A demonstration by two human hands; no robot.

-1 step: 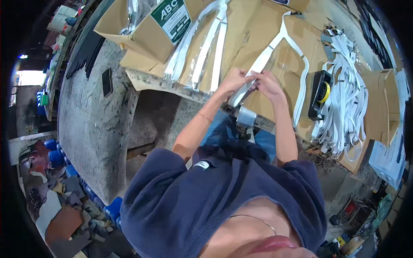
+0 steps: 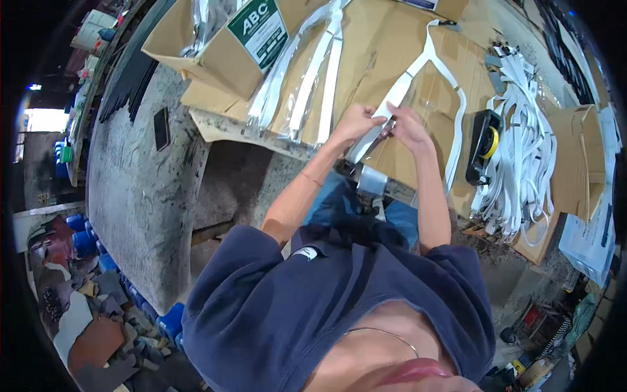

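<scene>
A pair of white Y-shaped suspenders (image 2: 405,83) lies over the cardboard in front of me, its fork pointing away. My left hand (image 2: 356,123) pinches the near, wide strap from its left side. Close beside it, my right hand (image 2: 410,130) grips the same strap from the right, thumb on top. A small dark part shows under the right fingers, too hidden to name. The strap's near end hangs at the table edge, and one branch curves down to the right of my right hand. More white suspenders (image 2: 318,68) in clear plastic sleeves lie to the left.
A cardboard box (image 2: 196,75) holding clear-wrapped pieces stands at the far left. On the right are a black tape dispenser (image 2: 480,147) with yellow core, a heap of white straps (image 2: 519,150) and an open carton (image 2: 575,153). A phone (image 2: 162,129) lies on the grey surface at left.
My right fingers have shifted slightly on the strap, and the dark part beneath them shows more. My left hand keeps its grip, and the suspenders stay in nearly the same place.
</scene>
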